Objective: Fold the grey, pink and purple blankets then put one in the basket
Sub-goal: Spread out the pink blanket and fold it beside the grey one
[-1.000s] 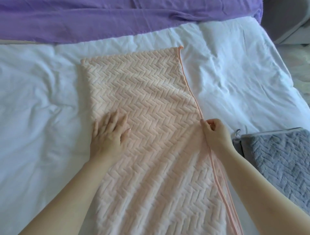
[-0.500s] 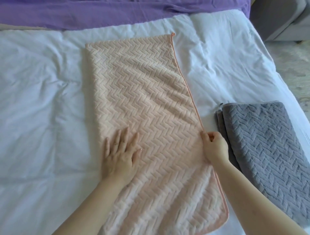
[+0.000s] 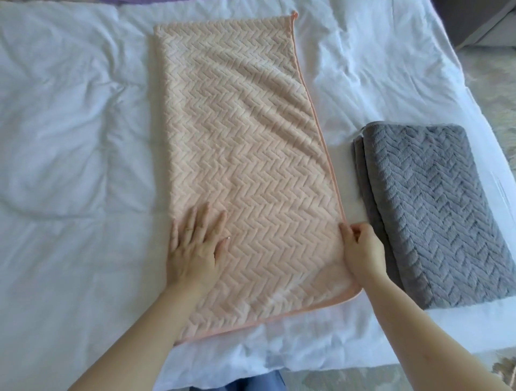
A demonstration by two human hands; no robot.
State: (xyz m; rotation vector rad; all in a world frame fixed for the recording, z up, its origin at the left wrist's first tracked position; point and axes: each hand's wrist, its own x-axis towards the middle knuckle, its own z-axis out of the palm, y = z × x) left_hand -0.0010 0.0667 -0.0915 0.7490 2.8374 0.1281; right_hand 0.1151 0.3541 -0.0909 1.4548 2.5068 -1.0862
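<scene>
Pink blanket (image 3: 245,156) lies flat on the white duvet (image 3: 69,139), folded into a long strip. It has salmon binding along its right and near edges.

Left hand (image 3: 195,248): flat on the pink blanket near its left edge, towards the near end, fingers straight and spread, pressing down.

Right hand (image 3: 360,251): pinching the binding on the pink blanket's right edge, thumb and fingertips closed on the trim, about level with the left hand.

Grey blanket (image 3: 435,212): folded into a thick rectangle just right of the pink blanket, not touching, with a strip of duvet between.

Purple blanket (image 3: 131,2): only a sliver shows beyond the pink blanket's far left corner.

Surface: the duvet is wrinkled, with the heaviest creases left of the pink blanket and past its far end.

Room: pale patterned floor (image 3: 491,92) lies right of the pink blanket, past the bed edge. Grey furniture (image 3: 480,22) stands off its far right corner; can't tell what it is.
</scene>
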